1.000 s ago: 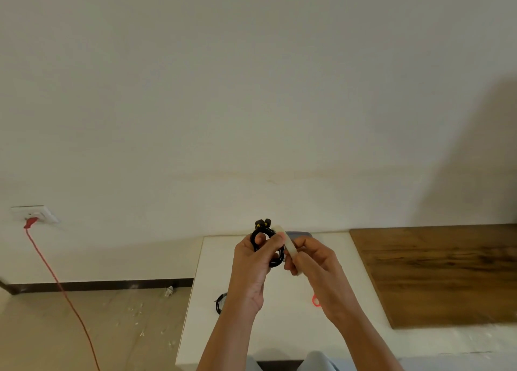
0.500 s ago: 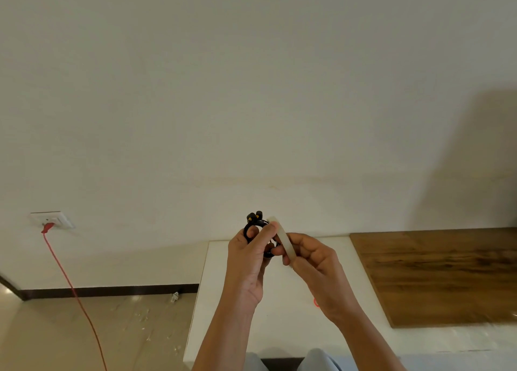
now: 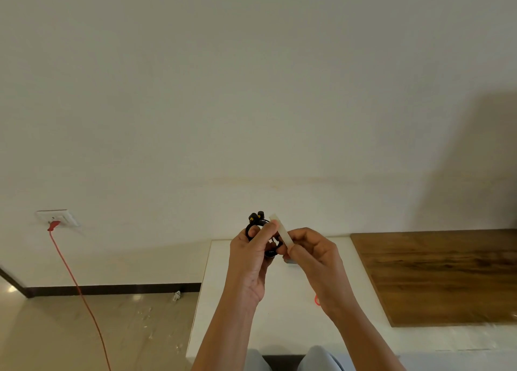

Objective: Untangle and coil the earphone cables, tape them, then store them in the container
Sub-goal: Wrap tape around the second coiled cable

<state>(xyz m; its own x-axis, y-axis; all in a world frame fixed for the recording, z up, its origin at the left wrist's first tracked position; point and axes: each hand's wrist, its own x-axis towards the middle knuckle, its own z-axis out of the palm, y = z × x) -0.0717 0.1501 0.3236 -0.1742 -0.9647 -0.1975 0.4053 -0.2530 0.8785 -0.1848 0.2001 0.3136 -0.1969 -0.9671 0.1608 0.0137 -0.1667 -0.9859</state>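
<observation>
A coiled black earphone cable [image 3: 253,225] with two black-and-yellow earbuds on top is held up above the white table [image 3: 279,320]. My left hand [image 3: 249,261] grips the coil between thumb and fingers. My right hand [image 3: 310,256] pinches a pale strip of tape [image 3: 281,230] that lies against the coil's right side. A small part of a grey object [image 3: 291,262] on the table shows under my right fingers. No container can be made out.
A dark wooden board [image 3: 436,275] lies on the table's right part. Something small and red [image 3: 316,300] sits on the table beside my right wrist. At the left, a red cord [image 3: 78,286] hangs from a wall socket [image 3: 57,217] down to the floor.
Both hands with the coil and the tape strip have stayed together while the view tilted up and left. The second black cable on the table, seen one second ago, is hidden now.
</observation>
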